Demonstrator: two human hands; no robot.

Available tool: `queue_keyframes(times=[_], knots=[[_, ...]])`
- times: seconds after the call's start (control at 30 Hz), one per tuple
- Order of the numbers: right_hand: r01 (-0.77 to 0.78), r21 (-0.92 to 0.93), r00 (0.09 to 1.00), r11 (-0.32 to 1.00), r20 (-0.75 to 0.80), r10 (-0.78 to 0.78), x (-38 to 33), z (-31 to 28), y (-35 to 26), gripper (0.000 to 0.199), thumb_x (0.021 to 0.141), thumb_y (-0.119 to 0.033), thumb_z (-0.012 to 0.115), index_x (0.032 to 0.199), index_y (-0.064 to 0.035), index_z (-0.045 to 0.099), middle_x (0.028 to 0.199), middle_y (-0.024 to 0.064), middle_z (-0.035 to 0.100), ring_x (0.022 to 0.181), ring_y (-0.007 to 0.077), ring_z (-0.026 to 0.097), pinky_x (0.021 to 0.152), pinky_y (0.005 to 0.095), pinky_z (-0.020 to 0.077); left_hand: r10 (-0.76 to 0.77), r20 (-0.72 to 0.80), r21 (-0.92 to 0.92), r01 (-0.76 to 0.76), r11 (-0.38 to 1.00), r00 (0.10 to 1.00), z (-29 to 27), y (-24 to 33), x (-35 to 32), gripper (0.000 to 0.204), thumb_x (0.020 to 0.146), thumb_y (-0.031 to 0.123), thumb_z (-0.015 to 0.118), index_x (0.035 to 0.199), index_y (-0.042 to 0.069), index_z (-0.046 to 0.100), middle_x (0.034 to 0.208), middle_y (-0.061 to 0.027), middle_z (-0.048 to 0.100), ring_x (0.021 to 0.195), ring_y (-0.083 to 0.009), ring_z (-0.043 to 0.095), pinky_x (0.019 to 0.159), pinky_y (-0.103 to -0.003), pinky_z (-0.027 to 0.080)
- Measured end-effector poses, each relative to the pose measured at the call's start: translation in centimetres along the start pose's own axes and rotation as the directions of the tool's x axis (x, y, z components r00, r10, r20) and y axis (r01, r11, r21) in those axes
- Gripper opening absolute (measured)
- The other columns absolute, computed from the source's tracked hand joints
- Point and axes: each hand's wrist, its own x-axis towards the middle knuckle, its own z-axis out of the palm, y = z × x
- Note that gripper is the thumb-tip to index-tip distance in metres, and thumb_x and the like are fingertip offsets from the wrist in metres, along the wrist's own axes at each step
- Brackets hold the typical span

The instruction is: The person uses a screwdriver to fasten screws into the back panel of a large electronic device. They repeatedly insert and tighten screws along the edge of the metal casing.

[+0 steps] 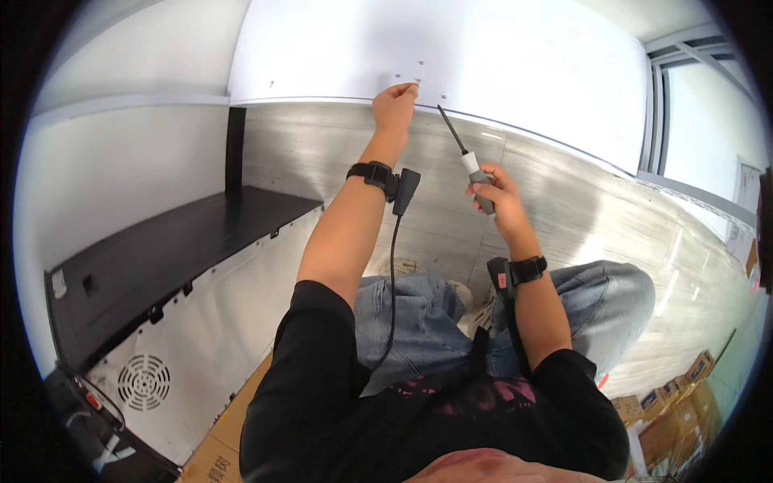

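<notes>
My left hand (393, 108) reaches to the near edge of a white tabletop (531, 88). Its fingertips are pinched together, and whatever lies between them is too small to make out. Several small screws (444, 97) lie scattered on the white surface close to those fingertips. In my right hand (504, 203) is a screwdriver (481, 187) with a grey and white handle. Its dark shaft points up and to the left, the tip near the tabletop's edge and apart from my left hand.
A black and white metal panel (185, 330) with a round vent grille stands at the left, above cardboard (217, 451). Below me is a grey wood-look floor (435, 217). Boxes (676, 394) are stacked at the lower right. A metal frame (656, 121) rises at the right.
</notes>
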Motion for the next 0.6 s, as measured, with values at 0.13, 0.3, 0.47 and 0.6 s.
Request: queue_keyframes(times=[0.13,0.3,0.47,0.6], knots=[[-0.027,0.026,0.996,0.999,-0.087,0.029,-0.7,-1.7,1.6,0.030,0.081,-0.010,0.061,0.109,-0.0046,0.055,0.081,0.0060,0.063,0.064,0.0117,0.054,0.057,0.0262,0.0424,0.273,-0.063,0.387,-0.228,0.893,0.960,2.0,-2.0,1.9,0.016,0.085,0.013,0.062,0.094,0.002,0.069,0.083,-0.0042,0.066,0.072,-0.0134,0.059,0.066,-0.026,0.047],[-0.012,0.011,0.994,1.000,-0.113,0.014,-1.2,-2.7,2.6,0.032,0.082,-0.008,0.058,0.113,-0.0038,0.052,0.082,0.0077,0.063,0.064,0.0116,0.053,0.057,0.0252,0.0428,0.451,-0.042,0.610,-0.335,0.718,0.891,2.6,-3.6,3.2,0.015,0.082,0.016,0.065,0.092,0.006,0.071,0.082,-0.0061,0.068,0.074,-0.0168,0.062,0.068,-0.030,0.049],[-0.018,0.013,0.992,1.000,-0.123,0.019,-1.3,-2.2,1.8,0.031,0.083,-0.008,0.058,0.113,-0.0037,0.052,0.083,0.0078,0.063,0.064,0.0118,0.054,0.058,0.0254,0.0436,0.510,-0.038,0.652,-0.365,0.664,0.859,2.6,-4.3,3.5,0.014,0.081,0.016,0.066,0.091,0.008,0.072,0.081,-0.0058,0.068,0.072,-0.0175,0.063,0.069,-0.030,0.050],[0.000,0.023,0.994,1.000,-0.110,0.002,-1.0,-2.0,1.8,0.033,0.081,-0.010,0.062,0.112,-0.0032,0.054,0.082,0.0077,0.063,0.067,0.0120,0.054,0.059,0.0274,0.0431,0.494,-0.038,0.645,-0.357,0.676,0.868,2.5,-4.5,3.6,0.014,0.081,0.016,0.066,0.091,0.007,0.072,0.082,-0.0053,0.068,0.072,-0.0170,0.063,0.069,-0.030,0.050]])
